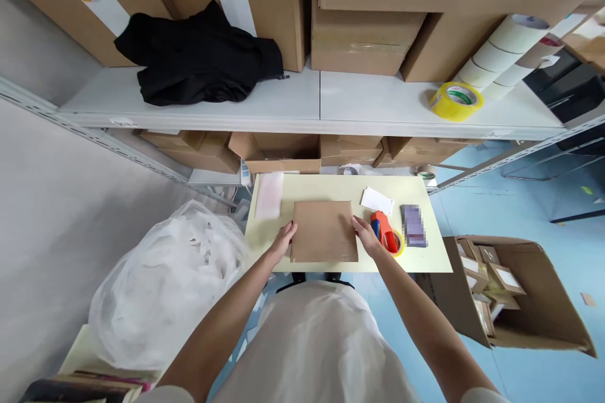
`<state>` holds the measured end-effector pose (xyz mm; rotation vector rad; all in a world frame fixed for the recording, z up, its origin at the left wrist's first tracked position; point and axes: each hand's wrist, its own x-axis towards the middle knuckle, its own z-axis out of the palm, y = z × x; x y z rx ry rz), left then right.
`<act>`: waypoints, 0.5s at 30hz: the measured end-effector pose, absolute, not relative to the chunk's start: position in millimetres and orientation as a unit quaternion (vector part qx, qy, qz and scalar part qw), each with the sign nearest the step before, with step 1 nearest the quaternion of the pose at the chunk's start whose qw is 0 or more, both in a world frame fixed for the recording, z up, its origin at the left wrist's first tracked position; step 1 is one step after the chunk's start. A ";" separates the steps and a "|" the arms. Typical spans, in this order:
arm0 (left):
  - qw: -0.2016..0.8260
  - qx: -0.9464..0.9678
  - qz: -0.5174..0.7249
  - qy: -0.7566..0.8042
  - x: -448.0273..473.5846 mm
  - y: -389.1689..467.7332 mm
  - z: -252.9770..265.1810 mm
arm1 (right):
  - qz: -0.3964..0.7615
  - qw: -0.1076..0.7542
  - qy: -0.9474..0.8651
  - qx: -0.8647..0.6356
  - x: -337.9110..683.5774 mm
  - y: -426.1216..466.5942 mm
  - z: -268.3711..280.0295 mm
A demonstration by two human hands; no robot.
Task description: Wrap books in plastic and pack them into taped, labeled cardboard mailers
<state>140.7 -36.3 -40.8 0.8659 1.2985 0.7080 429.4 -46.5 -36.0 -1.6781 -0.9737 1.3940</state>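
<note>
we pinch the cardboard box (324, 232) between left hand (283, 239) and right hand (365, 233) at opposite edges, presumably to keep it level, on or perhaps just above the cream table (321, 187).

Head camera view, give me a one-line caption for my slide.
Left hand and right hand hold a cardboard box by opposite sides at a table, a red tape dispenser nearby.

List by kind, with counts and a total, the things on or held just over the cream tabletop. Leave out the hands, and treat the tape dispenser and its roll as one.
Cardboard box: 1
Tape dispenser: 1
Pale pinkish sheet: 1
White paper piece: 1
Purple pixelated item: 1
Total: 5
</note>
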 end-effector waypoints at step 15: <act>0.500 0.599 0.233 0.580 109.3 -104.5 -63.0 | 0.442 0.309 -0.531 -0.654 443.6 -145.5 -84.1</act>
